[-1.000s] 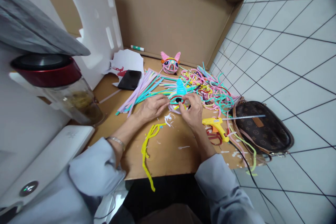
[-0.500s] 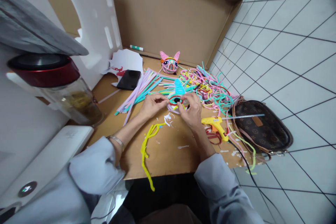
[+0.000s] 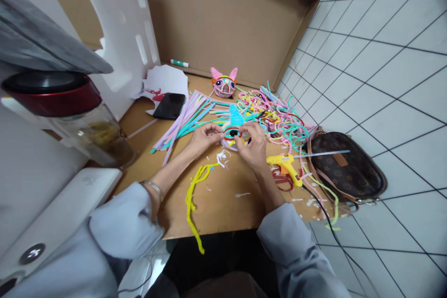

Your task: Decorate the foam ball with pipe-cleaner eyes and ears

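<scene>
Both my hands meet over a small pipe-cleaner craft piece (image 3: 233,126) with a light blue top, a red ring and a black centre, on a cardboard sheet (image 3: 223,200). My left hand (image 3: 202,138) pinches its left side, fingers closed. My right hand (image 3: 252,145) pinches its right side near the black centre. White scraps (image 3: 221,157) lie just below the piece.
A pink pipe-cleaner head (image 3: 224,83) stands behind. Straight stems (image 3: 185,123) lie left, a tangled pile (image 3: 275,116) right. A yellow glue gun (image 3: 285,166), brown bag (image 3: 344,170), yellow stem (image 3: 192,200), black phone (image 3: 169,105) and glass jar (image 3: 87,121) surround me.
My hands stay on the craft piece, with only small finger shifts. The view has drifted slightly, moving everything a little left and up.
</scene>
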Demonstrator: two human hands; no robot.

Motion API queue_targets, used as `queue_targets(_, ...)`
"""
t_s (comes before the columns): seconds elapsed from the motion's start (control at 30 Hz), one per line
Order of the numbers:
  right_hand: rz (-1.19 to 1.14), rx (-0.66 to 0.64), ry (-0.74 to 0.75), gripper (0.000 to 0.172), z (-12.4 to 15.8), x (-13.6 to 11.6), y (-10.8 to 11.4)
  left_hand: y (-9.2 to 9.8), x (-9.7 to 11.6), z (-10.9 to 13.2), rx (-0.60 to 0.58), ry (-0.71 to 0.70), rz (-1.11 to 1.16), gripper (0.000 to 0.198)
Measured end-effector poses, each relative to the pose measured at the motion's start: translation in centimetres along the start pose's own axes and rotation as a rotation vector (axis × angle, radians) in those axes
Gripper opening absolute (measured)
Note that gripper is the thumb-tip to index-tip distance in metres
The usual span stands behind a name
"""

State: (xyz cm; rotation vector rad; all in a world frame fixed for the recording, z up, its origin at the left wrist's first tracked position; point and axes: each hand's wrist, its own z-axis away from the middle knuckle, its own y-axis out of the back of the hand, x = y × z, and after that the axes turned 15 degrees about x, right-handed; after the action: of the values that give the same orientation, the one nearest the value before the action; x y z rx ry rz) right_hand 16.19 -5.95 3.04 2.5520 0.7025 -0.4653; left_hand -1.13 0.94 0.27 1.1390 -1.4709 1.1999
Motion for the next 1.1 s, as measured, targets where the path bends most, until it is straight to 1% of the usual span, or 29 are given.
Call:
queue_targets(0.1, -0.017, 0.003, -0.022, 0.009, -0.1, 0.1, 0.1, -0.1, -0.3, -0.2, 0.022, 0.037, 0.069, 0.05)
queue_targets(0.33, -0.022, -0.009, -0.009, 0.011, -0.1, 0.1, 0.3, -0.2, -0.7, -0.1, 0.003, 0.12, 0.182, 0.048)
queue_targets(0.43, -0.014, 0.006, 0.018, 0.021, 0.0, 0.0, 0.4, -0.4, -0.8, -0.1, 0.0, 0.131, 0.213, 0.047)
queue_targets(0.5, -0.022, 0.004, 0.033, 0.024, 0.0, 0.0, 0.5, -0.4, -0.8, -0.1, 0.002, 0.15, 0.232, 0.047)
queue_targets(0.67, -0.025, -0.016, 0.037, 0.019, 0.1, 0.0, 0.6, -0.5, -0.5, 0.0, 0.007, 0.196, 0.262, 0.047)
queue_targets(0.8, -0.008, 0.007, 0.032, 0.019, 0.2, 0.1, 0.5, -0.7, 0.0, 0.3, 0.003, 0.167, 0.253, 0.047)
queue_targets(0.97, 0.015, 0.024, 0.034, 0.019, 0.4, 0.0, 0.5, -0.8, 0.3, 0.5, 0.025, 0.111, 0.184, 0.048)
queue_targets(1.1, 0.029, 0.042, 0.055, 0.015, 0.4, 0.0, 0.7, -0.8, 0.2, 0.5, 0.06, -0.003, 0.079, 0.044)
